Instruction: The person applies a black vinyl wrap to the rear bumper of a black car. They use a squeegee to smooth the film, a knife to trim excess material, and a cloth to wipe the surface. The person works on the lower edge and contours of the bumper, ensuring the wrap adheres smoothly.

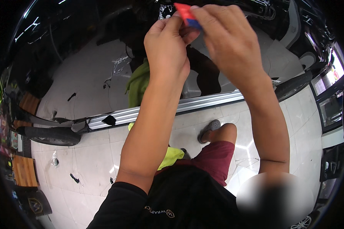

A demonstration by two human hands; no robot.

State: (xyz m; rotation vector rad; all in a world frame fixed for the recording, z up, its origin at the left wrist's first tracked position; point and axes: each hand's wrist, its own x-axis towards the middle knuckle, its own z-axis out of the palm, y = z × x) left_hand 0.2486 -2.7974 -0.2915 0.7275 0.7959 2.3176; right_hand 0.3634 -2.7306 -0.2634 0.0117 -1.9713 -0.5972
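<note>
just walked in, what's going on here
A person is standing beside a glossy black car with both bare hands raised in front of its bodywork. The right hand holds a small red-and-blue piece by its edge. The left hand is right up beside it, though whether it grips the piece too is hard to tell. Lower down, a black scrap lies on the car's ridged silver sill.
</note>
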